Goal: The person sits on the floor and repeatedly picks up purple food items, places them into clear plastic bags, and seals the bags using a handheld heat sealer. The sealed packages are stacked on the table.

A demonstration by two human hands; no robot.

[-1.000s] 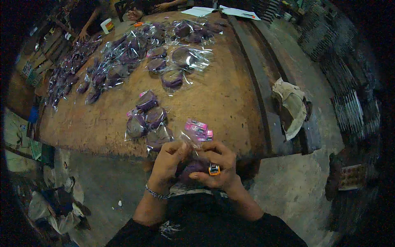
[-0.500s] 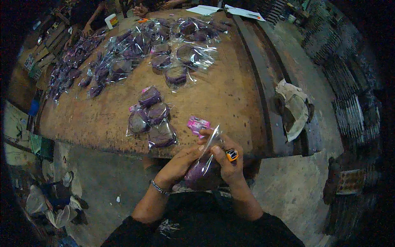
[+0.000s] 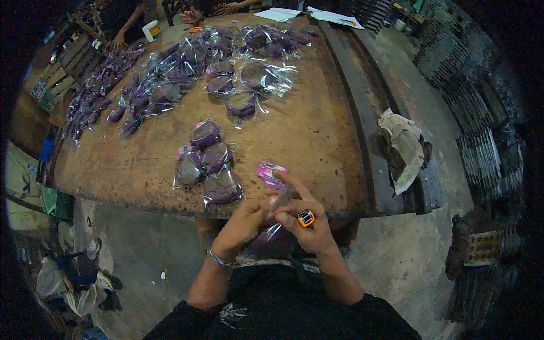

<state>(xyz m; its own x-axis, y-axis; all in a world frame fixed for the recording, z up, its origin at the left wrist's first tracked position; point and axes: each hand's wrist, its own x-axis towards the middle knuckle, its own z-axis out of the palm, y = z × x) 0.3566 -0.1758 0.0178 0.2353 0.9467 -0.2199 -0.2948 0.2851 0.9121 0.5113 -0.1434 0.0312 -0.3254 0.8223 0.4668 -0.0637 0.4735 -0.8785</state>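
In front of my body, over the near table edge, both hands grip a clear plastic bag with a dark purple rounded item (image 3: 267, 239) in it. My left hand (image 3: 239, 226) is closed on the gathered bag mouth. My right hand (image 3: 310, 229) pinches the same film with its thumb, index finger stretched forward; a small orange and black tool (image 3: 306, 219), whose kind I cannot make out, sits in its palm. Just beyond the fingertips lie pink printed cards (image 3: 271, 173). Left of them is a small group of bagged purple round items (image 3: 222, 187).
Many more bagged purple items (image 3: 181, 62) cover the far and left parts of the wooden table (image 3: 306, 136). A white cloth (image 3: 403, 141) lies on the right-hand rail. Open papers (image 3: 334, 17) and a white tub (image 3: 152, 30) stand farther back, near other people's hands (image 3: 119, 42).
My hands have drawn closer together and slightly lower. The plastic film that stood up between them is now bunched in the fingers, and my right index finger has straightened forward.
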